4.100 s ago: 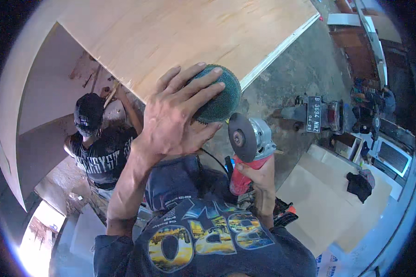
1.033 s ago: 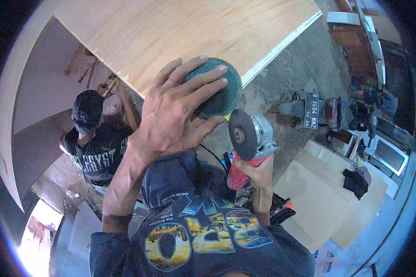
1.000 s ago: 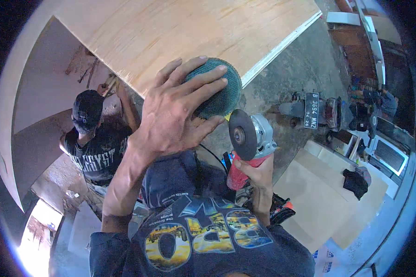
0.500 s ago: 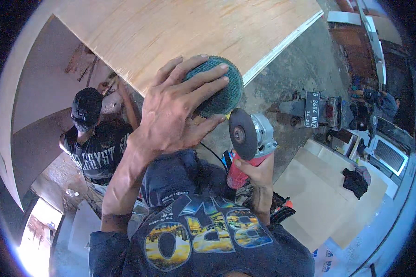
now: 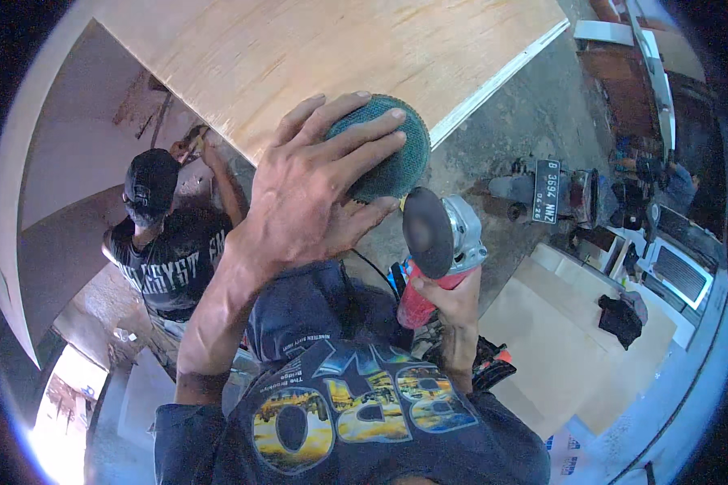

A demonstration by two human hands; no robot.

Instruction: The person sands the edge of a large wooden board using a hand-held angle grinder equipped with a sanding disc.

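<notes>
My left hand spreads its fingers over a round green abrasive disc and holds it at the near corner of a plywood panel. The disc sticks out past the panel's corner, and the hand hides part of it. My right hand is wrapped round the red body of an angle grinder. A dark round backing disc on its metal head faces left, close to my left thumb. A thin black cord runs near my legs.
At left a person in a black cap works low beside the panel's edge. A motorbike's rear stands at right. Tan boards lean at lower right with a dark cloth on them.
The grinder's disc has turned, and its centre hub no longer shows clearly. My left hand and the green disc have shifted slightly up and right.
</notes>
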